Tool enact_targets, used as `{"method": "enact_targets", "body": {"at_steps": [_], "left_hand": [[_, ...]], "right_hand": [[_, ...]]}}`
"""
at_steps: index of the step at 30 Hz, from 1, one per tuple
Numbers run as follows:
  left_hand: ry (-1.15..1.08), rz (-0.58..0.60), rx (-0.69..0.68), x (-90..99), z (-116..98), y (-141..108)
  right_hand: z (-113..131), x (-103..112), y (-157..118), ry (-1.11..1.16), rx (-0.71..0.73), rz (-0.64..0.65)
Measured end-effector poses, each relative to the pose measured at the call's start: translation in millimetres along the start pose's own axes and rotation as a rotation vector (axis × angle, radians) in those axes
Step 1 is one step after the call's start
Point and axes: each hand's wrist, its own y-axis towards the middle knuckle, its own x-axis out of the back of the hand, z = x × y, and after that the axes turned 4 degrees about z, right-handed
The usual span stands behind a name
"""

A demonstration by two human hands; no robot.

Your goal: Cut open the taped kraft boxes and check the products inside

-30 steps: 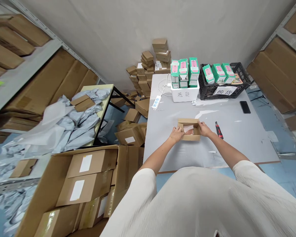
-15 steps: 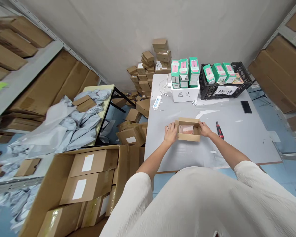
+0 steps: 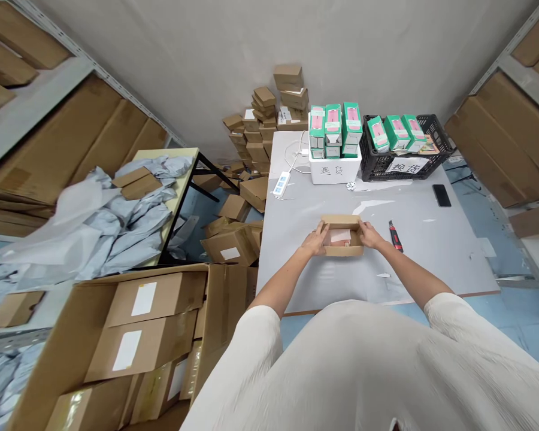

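On the grey table lies a small open cardboard box with a pale pinkish item inside. My left hand grips the box's left end, fingers over its edge. At the right end, my right hand holds the wall between thumb and fingers. A red and black utility knife rests to the right of my right hand.
Behind the box stand a white bin and a black crate, both with green boxes. A phone lies at the right, a power strip at the left. A large carton of boxes stands left.
My left hand has shifted its hold on the box's left end, with its fingers now reaching over the edge. My right hand keeps its hold. The camera view has turned slightly.
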Motion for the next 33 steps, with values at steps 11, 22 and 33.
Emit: {"method": "enact_targets", "body": {"at_steps": [11,22,33], "left_hand": [[0.069,0.11,0.063,16.6,-15,-10],[0.234,0.195,0.04,26.9,-29,-13],[0.287,0.234,0.087,29.0,-34,-1]], "right_hand": [[24,20,-23,-0.238,0.156,-0.257],[61,12,-5,-0.348,0.398,0.107],[64,-3,13,-0.073,0.377,0.088]]}}
